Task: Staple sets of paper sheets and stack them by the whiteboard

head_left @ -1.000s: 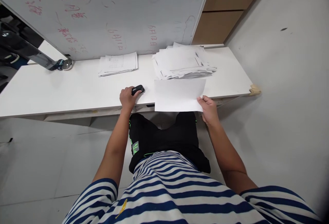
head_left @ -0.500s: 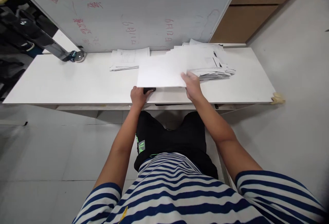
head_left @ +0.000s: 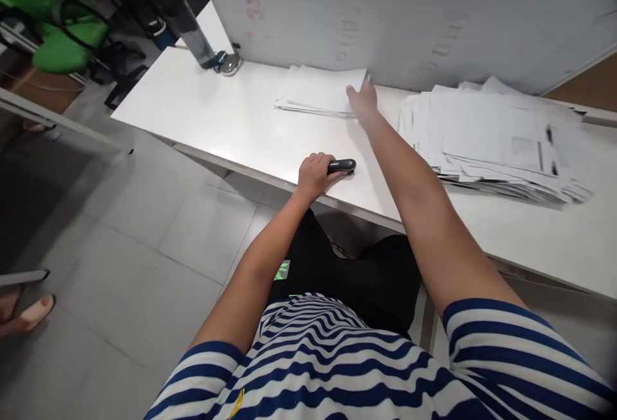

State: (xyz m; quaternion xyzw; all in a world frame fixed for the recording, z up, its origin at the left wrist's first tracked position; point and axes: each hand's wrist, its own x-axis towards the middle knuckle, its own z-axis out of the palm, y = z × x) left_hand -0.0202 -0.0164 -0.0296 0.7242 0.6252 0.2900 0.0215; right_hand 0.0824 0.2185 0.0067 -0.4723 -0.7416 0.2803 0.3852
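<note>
Left hand (head_left: 314, 177) on the stapler (head_left: 342, 166), fingers wrapped round its near end, the black nose pointing right, just in from the front edge of the white table (head_left: 212, 112). And there's the right hand (head_left: 365, 104), reaching across to the small pile (head_left: 321, 89), right at its right-hand edge, thumb towards the top sheet; it's blurred, and whether those fingers pinch any paper, one cannot tell. The right forearm slants between the stapler and the big pile (head_left: 491, 137), a thick, ragged stack over on the right, edges jutting every way. Behind both piles stands the whiteboard (head_left: 400, 15), red writing on it, and a green chair (head_left: 70, 51) sits off at far left.
</note>
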